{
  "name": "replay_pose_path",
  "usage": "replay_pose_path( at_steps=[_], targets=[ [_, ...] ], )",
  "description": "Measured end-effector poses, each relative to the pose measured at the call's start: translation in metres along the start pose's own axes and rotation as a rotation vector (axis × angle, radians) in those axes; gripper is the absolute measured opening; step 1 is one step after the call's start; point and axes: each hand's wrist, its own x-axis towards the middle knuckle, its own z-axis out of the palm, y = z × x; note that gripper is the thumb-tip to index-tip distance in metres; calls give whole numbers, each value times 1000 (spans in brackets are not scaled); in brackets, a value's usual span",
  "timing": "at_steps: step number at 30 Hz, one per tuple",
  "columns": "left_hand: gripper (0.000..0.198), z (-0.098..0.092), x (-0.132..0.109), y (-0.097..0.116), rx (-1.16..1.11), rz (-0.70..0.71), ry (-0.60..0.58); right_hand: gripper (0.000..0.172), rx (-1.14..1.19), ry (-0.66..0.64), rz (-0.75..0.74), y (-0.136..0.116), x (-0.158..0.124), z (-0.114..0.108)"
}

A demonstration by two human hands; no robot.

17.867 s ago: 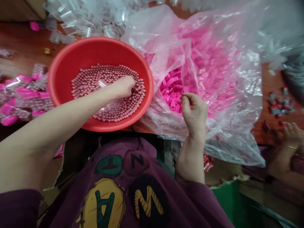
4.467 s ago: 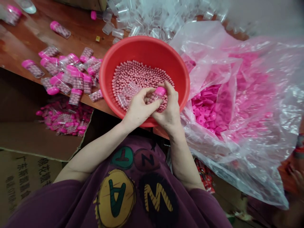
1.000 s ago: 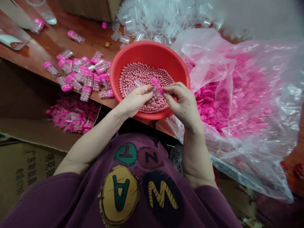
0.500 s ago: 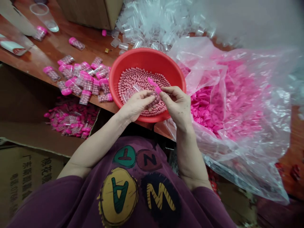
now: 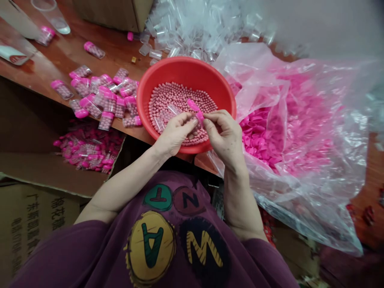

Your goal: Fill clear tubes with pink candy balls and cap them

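Over a red basin (image 5: 186, 64) of small pink beads (image 5: 180, 94), both my hands meet at one small container. My left hand (image 5: 175, 132) is closed around its clear body, which my fingers mostly hide. At its mouth, my right hand (image 5: 223, 134) pinches a bright pink flip-top cap (image 5: 199, 116) between thumb and fingers. The cap's lid (image 5: 193, 105) stands raised, pointing up and left. A few clear tubes (image 5: 159, 124) lie on the beads in the basin, left of my hands.
Filled pink-capped bottles (image 5: 109, 102) lie left of the basin, and more fill a cardboard box (image 5: 90, 150) below the table edge. Clear empty tubes (image 5: 195, 28) are heaped behind. A plastic bag (image 5: 303, 192) of pink caps (image 5: 261, 140) lies to the right. A clear cup (image 5: 55, 18) stands far left.
The view has shifted slightly. My hands stay together at the container, and the right fingers have moved a little around the cap. The lid remains raised.
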Motion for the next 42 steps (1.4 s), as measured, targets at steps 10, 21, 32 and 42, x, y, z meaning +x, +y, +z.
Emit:
replay_pose_path(
  at_steps=[10,21,32,42],
  targets=[
    [10,-4,0,-9,115,118,-53,13,90,28,-38,17,-12,7],
    [16,-10,-2,0,159,-38,-259,48,360,-30,417,20,7,-3],
    [15,-10,12,10,-117,-190,-78,73,109,-197,48,15,-3,4],
    [16,-12,14,2,-81,-178,-108,79,-199,-109,-58,37,-7,18]
  ],
)
